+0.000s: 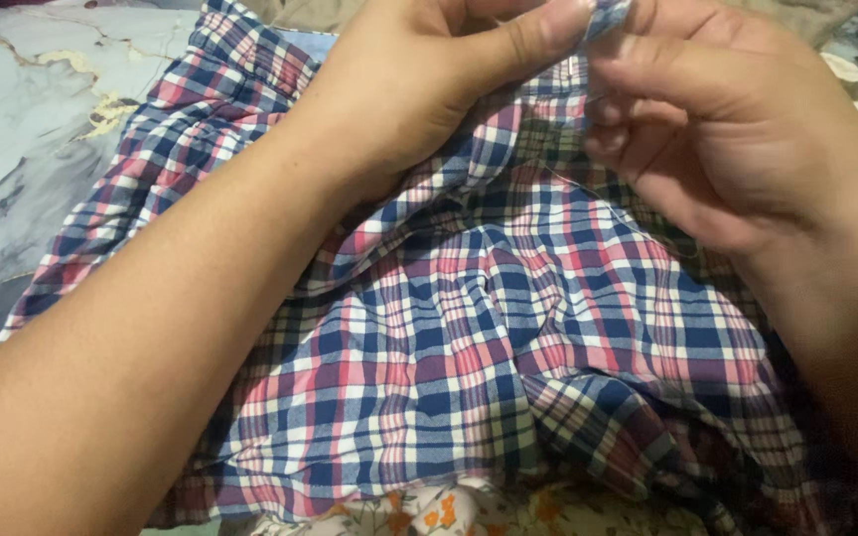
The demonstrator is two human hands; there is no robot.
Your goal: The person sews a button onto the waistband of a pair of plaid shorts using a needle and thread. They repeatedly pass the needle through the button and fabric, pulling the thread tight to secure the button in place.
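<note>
Marbled grey-and-white bedding (22, 149) with yellowish veins fills the upper left, and it looks like the cover of a bed, though little of it shows. Spread across nearly the whole view is a plaid cloth (469, 337), checked in navy, pink and white, rumpled into soft folds and ridges. It lies in the person's lap area, draping from the upper left corner down to the lower right.

Up top, both hands are working one small spot. The left hand (399, 89) comes in from the lower left, forearm lying across the plaid, fingers curled and the thumb pressed flat against a raised bit of the cloth's edge at the very top of the frame. That hand is closed in a pinch on the fabric. The right hand (737, 129) meets it from the right side, fingers bent inward, fingertip against the same lifted edge, so it too is pinching the plaid cloth. The two thumbs sit just beside each other with the fabric between them.

A thin pale thread (598, 189) seems to run down from the pinched spot across the checks, but it is too fine to be sure.

Down at the bottom edge, a floral fabric (449, 511) with orange blossoms on white peeks out from under the plaid.
</note>
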